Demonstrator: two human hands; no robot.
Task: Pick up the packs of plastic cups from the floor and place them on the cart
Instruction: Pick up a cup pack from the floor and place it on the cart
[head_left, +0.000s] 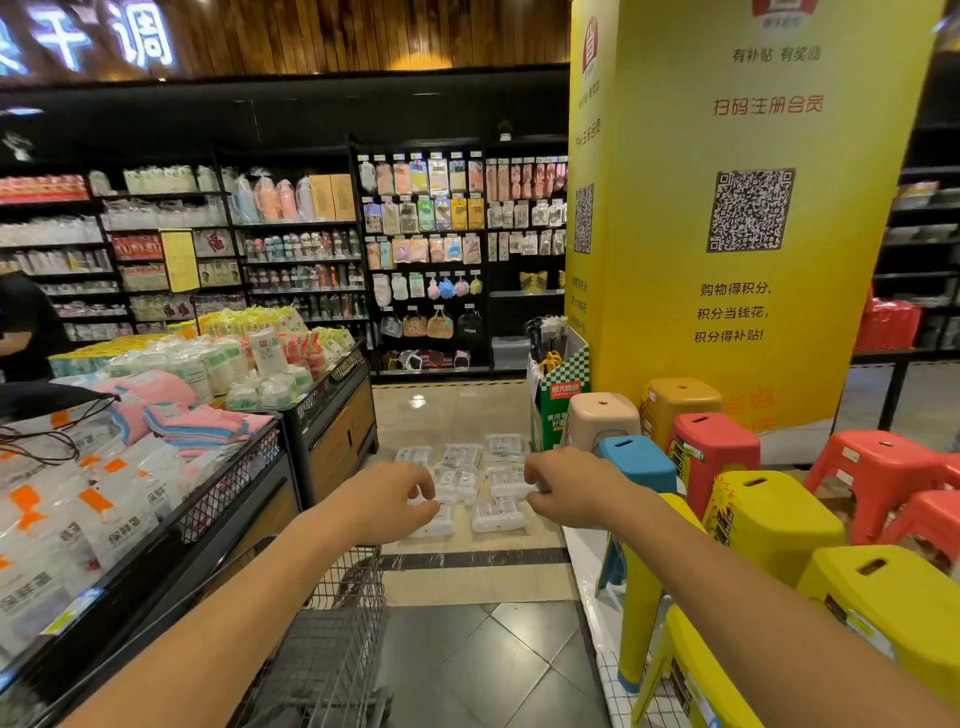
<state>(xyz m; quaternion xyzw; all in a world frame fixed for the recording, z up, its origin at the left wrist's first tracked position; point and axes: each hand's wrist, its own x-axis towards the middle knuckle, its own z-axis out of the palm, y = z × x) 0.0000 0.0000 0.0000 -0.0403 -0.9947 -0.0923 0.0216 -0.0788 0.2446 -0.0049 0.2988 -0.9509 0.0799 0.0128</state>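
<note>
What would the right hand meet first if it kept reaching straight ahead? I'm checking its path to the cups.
Probably the packs of plastic cups on the floor; the right hand has nothing visible between, though depth is unclear.

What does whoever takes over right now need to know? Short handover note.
Left hand: empty, fingers curled, stretched forward.
Right hand: empty, also stretched forward.
Packs of cups: all lying on the floor ahead, between the display counter and the stools.
Cart: low on the left, basket looks empty.
Done: nothing loaded.
Left: pick up every pack and put it in the cart.
</note>
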